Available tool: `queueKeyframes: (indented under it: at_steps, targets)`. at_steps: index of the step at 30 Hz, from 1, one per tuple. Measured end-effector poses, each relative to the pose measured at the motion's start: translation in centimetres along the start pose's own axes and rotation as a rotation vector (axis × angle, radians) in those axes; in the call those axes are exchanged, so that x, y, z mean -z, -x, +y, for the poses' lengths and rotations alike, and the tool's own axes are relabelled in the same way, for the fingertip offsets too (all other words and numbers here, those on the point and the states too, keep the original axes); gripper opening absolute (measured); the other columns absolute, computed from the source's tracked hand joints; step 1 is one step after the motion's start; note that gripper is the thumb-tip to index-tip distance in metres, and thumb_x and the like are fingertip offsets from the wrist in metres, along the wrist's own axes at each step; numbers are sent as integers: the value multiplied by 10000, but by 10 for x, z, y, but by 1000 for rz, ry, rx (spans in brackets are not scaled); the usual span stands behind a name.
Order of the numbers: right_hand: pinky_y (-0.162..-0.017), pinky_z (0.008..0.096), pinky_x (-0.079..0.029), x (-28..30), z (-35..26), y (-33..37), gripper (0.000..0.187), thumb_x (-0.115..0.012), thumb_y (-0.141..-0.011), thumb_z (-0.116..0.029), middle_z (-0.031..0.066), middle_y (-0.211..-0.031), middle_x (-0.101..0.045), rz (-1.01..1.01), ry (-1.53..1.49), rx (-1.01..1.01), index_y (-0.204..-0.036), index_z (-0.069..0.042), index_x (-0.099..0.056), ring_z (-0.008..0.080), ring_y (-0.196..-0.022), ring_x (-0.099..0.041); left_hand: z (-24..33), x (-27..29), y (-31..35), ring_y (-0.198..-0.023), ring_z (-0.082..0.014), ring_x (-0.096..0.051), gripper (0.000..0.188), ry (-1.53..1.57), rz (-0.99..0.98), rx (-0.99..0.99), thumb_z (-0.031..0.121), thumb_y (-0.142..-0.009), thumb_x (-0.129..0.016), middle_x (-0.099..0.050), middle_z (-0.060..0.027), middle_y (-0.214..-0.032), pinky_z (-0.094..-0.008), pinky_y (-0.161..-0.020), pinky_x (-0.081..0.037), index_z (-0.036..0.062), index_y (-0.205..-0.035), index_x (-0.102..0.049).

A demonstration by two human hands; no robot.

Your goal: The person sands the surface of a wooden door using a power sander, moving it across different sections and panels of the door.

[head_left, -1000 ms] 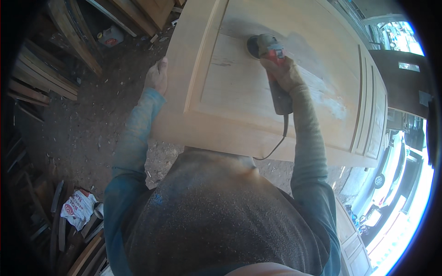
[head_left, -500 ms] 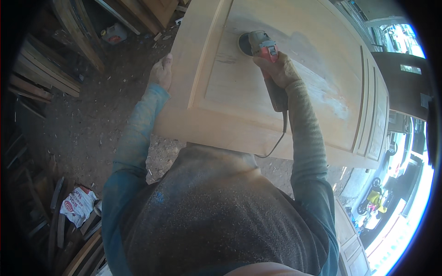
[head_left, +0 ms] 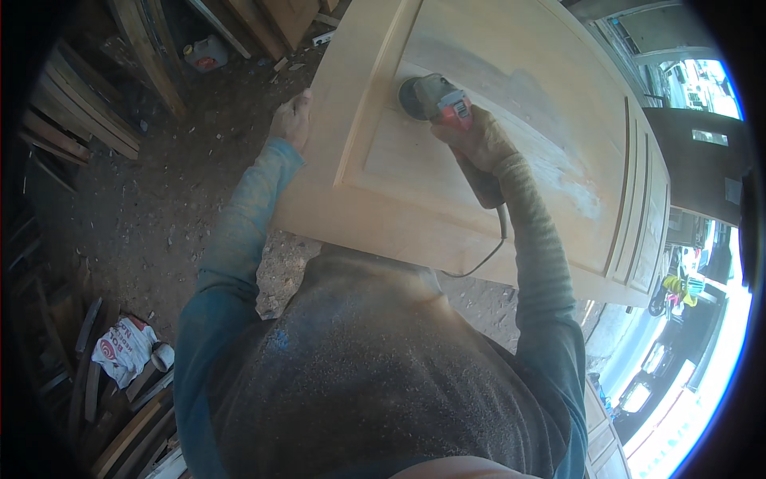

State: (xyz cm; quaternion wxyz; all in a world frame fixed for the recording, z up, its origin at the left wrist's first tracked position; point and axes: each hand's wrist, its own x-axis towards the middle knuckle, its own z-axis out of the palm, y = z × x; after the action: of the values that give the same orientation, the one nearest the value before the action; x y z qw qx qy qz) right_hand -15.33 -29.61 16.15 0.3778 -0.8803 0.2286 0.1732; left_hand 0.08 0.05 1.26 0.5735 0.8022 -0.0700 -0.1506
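Observation:
A large pale wooden panel door (head_left: 383,219) lies flat before me, its recessed panel marked with greyish and whitish patches. My right hand (head_left: 483,137) is wrapped round the body of a red and dark angle grinder (head_left: 453,108). The grinder's round disc (head_left: 412,98) is at the recessed panel, near its left moulding. From the tool's rear a cord (head_left: 487,254) hangs over the door's near edge. At the door's left edge, my left hand (head_left: 293,122) is closed with curled fingers, gripping the rim; some fingertips are hidden.
Wooden boards (head_left: 92,104) lean at the upper left, near a plastic jug (head_left: 206,54) on the littered dirt floor (head_left: 159,207). A white printed bag (head_left: 125,350) lies on scrap wood at the lower left. A brown door (head_left: 690,152) stands at the right, with parked vehicles beyond.
My right hand has drawn the grinder left and a little toward me across the recessed panel. My left hand stays at the door's left edge. The whole view has shifted slightly.

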Motion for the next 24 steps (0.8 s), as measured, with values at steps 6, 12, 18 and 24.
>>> queueKeyframes:
  at_steps: [6,12,18,24]
  targets:
    - [-780,364,-532,-9,-11,21,481,-738,-765,-412,163,-847,-696,18,10,31,-966,18,-661,251,-849,-692,31,9,30,-1034,-281,-643,397,-323,262,-374,344,-994,-523,-676,-188,-1085,-364,-883,-494,-5,-1137,-649]
    - [-776,389,-529,-14,11,19,563,-758,-743,-445,169,-897,-694,55,78,117,-1032,18,-621,287,-849,-689,109,-82,161,-965,-205,-636,467,124,-570,-109,435,-966,-573,-657,-136,-991,-366,-827,-513,6,-1144,-617]
    - [-812,355,-519,-18,16,18,548,-805,-716,-351,122,-964,-692,-31,97,327,-1110,-27,-604,209,-887,-664,146,-163,161,-1224,-192,-512,519,934,-476,501,434,-933,-621,-539,-67,-1295,-392,-983,-444,101,-1320,-528]
    - [-821,419,-521,2,9,-22,459,-702,-794,-318,202,-964,-699,-3,66,290,-1089,7,-567,351,-940,-690,149,-191,109,-848,-156,-676,325,1305,-332,399,244,-882,-719,-661,-70,-990,-309,-709,-586,25,-1105,-630]
